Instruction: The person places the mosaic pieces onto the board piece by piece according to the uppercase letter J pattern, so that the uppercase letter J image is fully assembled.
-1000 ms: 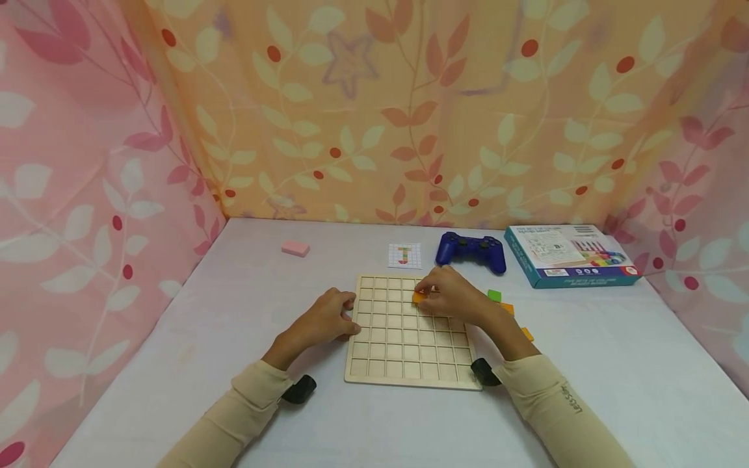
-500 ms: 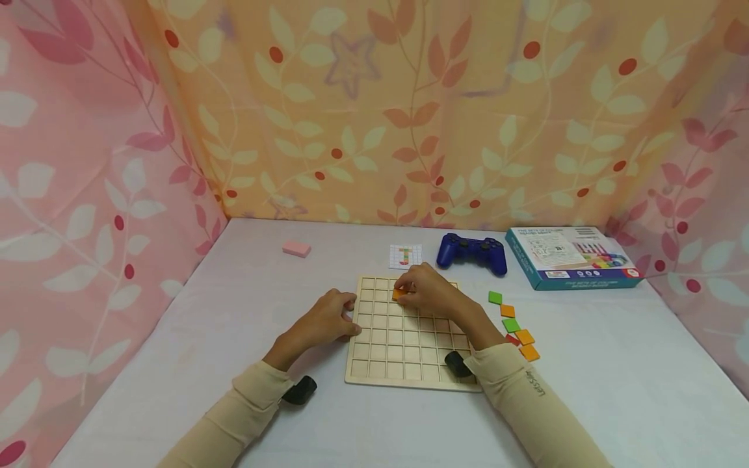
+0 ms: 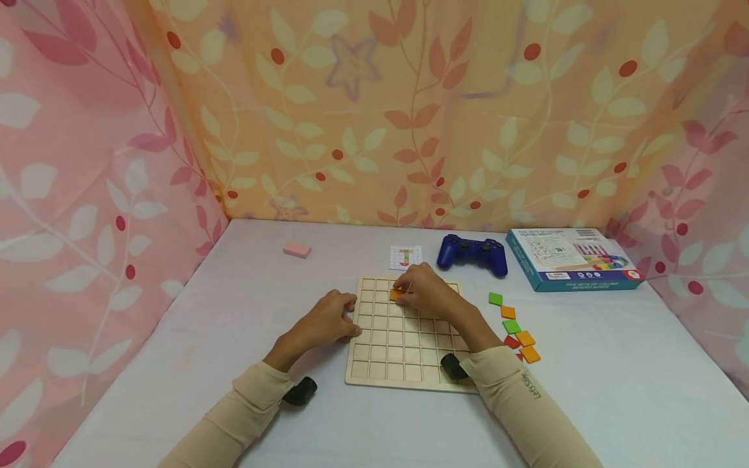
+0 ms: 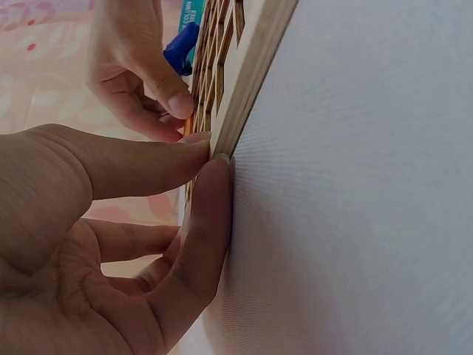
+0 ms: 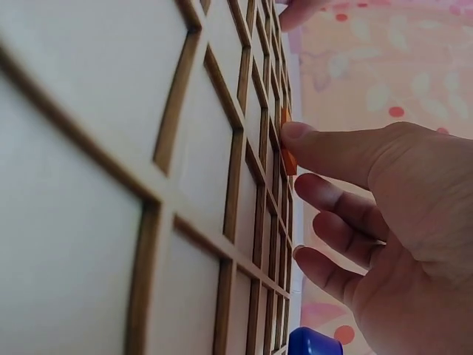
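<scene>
A wooden grid board (image 3: 395, 338) lies flat on the white cloth. My left hand (image 3: 324, 318) holds it at the left edge; the left wrist view shows thumb and a finger pinching the rim (image 4: 247, 81). Over the upper cells, my right hand (image 3: 430, 292) pinches an orange square tile (image 3: 396, 295) with thumb and fingers. In the right wrist view the tile (image 5: 289, 155) sits under the thumb tip, right at the grid surface. My right hand and forearm cover part of the board's upper right.
Right of the board lie loose tiles: green (image 3: 495, 298), orange (image 3: 525, 338) and red (image 3: 512, 342). Behind it are a pattern card (image 3: 405, 257) with a coloured figure, a blue game controller (image 3: 471, 254) and a teal-edged box (image 3: 576, 259). A pink block (image 3: 297, 249) lies back left.
My right hand has moved left across the upper board with the orange tile, settling in the last half second. More loose tiles show behind the forearm. The left hand keeps its place.
</scene>
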`<state>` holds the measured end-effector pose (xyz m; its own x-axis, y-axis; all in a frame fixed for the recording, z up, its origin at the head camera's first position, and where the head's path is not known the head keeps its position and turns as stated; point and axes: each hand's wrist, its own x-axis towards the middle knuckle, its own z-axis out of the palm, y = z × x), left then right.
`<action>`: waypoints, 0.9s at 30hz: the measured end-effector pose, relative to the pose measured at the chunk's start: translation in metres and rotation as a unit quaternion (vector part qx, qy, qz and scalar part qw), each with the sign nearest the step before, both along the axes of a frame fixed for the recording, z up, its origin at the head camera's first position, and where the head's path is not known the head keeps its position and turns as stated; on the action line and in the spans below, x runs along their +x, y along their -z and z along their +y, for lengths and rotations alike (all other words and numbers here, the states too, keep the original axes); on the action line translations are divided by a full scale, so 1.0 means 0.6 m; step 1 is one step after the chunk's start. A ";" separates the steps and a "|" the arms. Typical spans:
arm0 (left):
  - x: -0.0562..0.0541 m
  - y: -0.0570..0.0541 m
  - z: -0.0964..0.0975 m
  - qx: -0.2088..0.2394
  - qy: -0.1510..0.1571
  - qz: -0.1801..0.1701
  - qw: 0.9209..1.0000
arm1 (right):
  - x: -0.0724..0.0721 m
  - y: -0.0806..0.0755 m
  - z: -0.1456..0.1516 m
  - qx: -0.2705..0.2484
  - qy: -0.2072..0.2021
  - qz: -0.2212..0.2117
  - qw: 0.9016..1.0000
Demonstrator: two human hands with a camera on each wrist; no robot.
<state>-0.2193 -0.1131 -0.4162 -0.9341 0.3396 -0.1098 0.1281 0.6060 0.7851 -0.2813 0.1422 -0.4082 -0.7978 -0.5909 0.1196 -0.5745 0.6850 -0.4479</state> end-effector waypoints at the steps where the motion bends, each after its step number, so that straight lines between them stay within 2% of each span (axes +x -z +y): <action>1: 0.000 0.000 0.001 0.000 0.000 0.000 1.000 | 0.002 0.000 0.001 0.001 0.004 -0.004 1.000; 8: 0.000 0.000 0.004 0.000 0.000 0.000 1.000 | 0.011 -0.010 0.004 -0.010 0.017 -0.049 0.999; 14: 0.002 -0.002 0.004 -0.001 0.001 -0.003 1.000 | 0.021 -0.018 0.021 -0.022 0.017 -0.052 0.998; 23: 0.002 -0.006 -0.001 -0.007 0.000 -0.001 1.000 | 0.039 -0.032 0.081 -0.028 0.035 -0.085 0.995; 27: 0.001 -0.005 -0.001 -0.003 0.001 0.000 1.000 | 0.043 -0.036 0.114 -0.026 0.064 -0.103 0.992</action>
